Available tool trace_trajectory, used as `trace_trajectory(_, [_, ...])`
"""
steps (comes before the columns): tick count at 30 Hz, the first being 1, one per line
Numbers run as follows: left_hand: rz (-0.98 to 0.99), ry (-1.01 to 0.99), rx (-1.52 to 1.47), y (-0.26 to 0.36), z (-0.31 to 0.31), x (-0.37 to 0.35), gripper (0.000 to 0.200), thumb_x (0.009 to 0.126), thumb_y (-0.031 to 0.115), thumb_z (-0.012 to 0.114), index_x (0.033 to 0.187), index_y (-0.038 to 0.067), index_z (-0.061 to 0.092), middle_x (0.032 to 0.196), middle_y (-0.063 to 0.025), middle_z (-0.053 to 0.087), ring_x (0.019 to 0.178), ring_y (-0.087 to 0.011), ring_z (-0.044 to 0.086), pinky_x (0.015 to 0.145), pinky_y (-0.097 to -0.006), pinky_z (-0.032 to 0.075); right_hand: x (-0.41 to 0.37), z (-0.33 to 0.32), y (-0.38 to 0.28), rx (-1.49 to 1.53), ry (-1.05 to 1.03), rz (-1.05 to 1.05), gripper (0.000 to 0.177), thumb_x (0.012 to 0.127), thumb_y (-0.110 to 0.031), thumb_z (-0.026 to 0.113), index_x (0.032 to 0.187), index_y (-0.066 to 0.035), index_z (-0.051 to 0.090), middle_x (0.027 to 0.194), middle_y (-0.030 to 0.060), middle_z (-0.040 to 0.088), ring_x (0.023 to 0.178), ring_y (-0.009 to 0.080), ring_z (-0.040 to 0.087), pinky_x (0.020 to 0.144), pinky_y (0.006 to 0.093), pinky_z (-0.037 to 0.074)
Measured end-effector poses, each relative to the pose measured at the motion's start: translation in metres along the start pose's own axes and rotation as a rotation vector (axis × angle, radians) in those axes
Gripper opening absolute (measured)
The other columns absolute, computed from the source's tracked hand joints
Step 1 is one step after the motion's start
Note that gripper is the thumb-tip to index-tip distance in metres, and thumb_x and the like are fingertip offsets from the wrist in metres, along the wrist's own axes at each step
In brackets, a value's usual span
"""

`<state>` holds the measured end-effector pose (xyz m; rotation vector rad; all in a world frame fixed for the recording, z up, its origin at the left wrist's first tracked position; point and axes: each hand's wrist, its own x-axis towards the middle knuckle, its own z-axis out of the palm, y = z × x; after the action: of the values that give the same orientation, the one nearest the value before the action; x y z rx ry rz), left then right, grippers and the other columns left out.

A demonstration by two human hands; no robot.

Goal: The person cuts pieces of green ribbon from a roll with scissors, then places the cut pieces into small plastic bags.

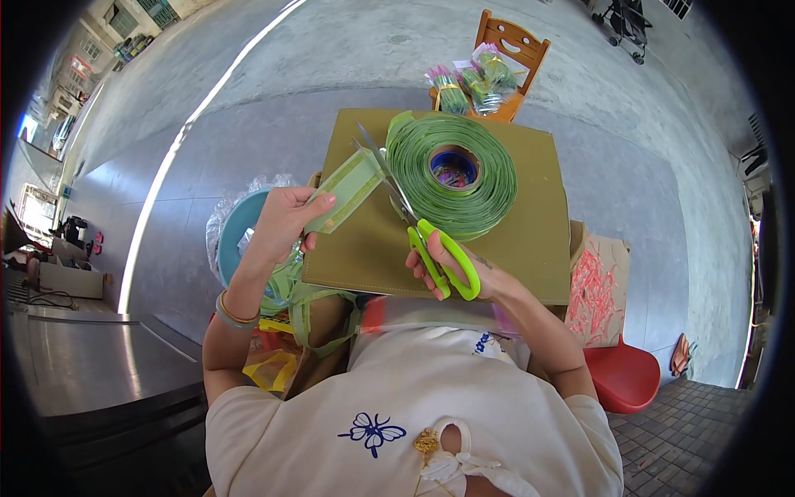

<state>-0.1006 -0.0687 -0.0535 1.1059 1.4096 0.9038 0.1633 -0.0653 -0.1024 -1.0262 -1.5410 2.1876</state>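
My left hand (pixel 284 222) pinches a short strip of pale green tape (pixel 346 190) pulled off a large green roll (pixel 451 172). The roll lies flat on an olive cardboard sheet (pixel 530 240) across my lap. My right hand (pixel 464 269) grips green-handled scissors (pixel 414 224). Their blades are apart and straddle the strip close to the roll.
A small orange wooden chair (pixel 512 50) behind the board carries bundles of green wrapped items (pixel 472 83). A blue basin (pixel 240 232) lined with plastic sits at my left, a box of pink pieces (pixel 598 294) and a red stool (pixel 625 377) at my right. A steel counter (pixel 91 356) stands at left.
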Motion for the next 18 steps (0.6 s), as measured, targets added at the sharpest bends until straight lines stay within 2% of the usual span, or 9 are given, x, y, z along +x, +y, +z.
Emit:
trace_trajectory(13, [-0.008, -0.002, -0.001, -0.0018, 0.0002, 0.0001, 0.024, 0.085, 0.018, 0.06, 0.078, -0.004, 0.061, 0.06, -0.0064, 0.059, 0.034, -0.0048, 0.043, 0.03, -0.017, 0.03, 0.0036, -0.0007, -0.0027, -0.006, -0.014, -0.002, 0.081, 0.077, -0.075, 0.031, 0.087, 0.003, 0.05, 0.076, 0.0074, 0.046, 0.056, 0.0106, 0.047, 0.046, 0.023, 0.044])
trace_trajectory(18, [-0.016, -0.002, -0.016, -0.0021, 0.0003, -0.0004, 0.023, 0.085, 0.018, 0.06, 0.079, -0.004, 0.061, 0.061, -0.0063, 0.059, 0.035, -0.0046, 0.043, 0.03, -0.0169, 0.031, 0.0049, -0.0012, -0.0002, -0.001, -0.008, -0.016, 0.079, 0.077, -0.075, 0.032, 0.083, 0.002, 0.049, 0.072, 0.0062, 0.045, 0.052, 0.01, 0.046, 0.044, 0.0231, 0.043])
